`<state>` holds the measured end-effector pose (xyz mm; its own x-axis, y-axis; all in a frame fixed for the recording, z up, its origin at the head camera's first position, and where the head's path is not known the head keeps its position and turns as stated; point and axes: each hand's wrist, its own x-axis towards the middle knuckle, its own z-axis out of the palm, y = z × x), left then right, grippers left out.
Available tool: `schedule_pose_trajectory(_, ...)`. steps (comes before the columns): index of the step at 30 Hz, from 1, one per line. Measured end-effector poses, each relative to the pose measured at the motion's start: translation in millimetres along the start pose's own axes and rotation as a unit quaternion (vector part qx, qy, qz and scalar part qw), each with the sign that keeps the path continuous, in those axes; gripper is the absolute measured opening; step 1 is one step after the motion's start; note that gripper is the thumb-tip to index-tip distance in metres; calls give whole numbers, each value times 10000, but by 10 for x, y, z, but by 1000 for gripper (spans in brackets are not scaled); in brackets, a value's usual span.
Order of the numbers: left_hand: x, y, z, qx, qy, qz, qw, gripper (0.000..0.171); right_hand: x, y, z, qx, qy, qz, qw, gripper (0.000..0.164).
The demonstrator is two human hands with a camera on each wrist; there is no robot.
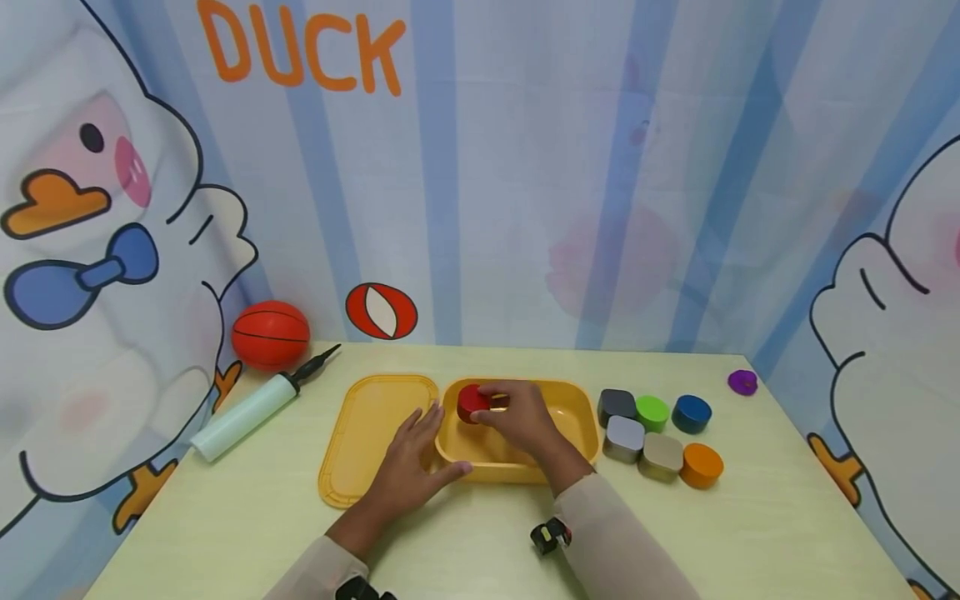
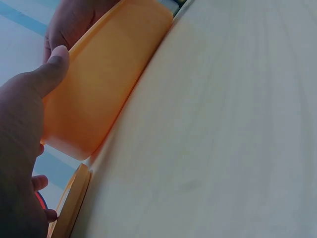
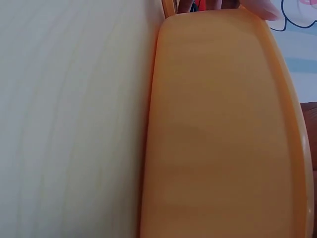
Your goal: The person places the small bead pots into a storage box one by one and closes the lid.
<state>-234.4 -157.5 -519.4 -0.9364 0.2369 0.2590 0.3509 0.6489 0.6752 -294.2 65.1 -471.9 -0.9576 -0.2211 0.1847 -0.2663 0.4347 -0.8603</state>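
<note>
A yellow-orange rectangular box (image 1: 487,472) stands on the table with its inside facing up. At the left part of its interior my right hand (image 1: 523,418) pinches a short red cylinder (image 1: 470,403) between thumb and fingers. My left hand (image 1: 411,472) is spread at the box's left end, its thumb along the near rim. In the left wrist view that thumb (image 2: 55,67) lies right at the rim of the box. Under the left fingers, beside the box, the matching flat lid (image 1: 375,408) lies on the table. The right wrist view shows the box's outer wall, hiding the red cylinder.
Right of the box stand several small pieces: dark grey (image 1: 617,404), green (image 1: 652,412), blue (image 1: 692,413), lilac (image 1: 624,437), beige (image 1: 661,456) and orange (image 1: 702,465). A purple item (image 1: 742,382) lies far right. A hand pump (image 1: 247,417) and a red ball (image 1: 271,335) are left.
</note>
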Motion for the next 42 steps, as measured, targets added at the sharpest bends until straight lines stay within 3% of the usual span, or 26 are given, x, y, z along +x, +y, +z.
schedule_pose_trajectory(12,9,-18,14,-16,-7,-59,10000,98,89,-14,105,-434,-121,253,9987,38)
schedule_pose_trajectory(30,6,-6,12,-64,-20,-52,10000,98,129,8,215,-229,-90,794,9965,38)
schedule_pose_trajectory(42,12,10,14,-84,44,-11,10000,98,127,35,250,-204,-125,846,9961,37)
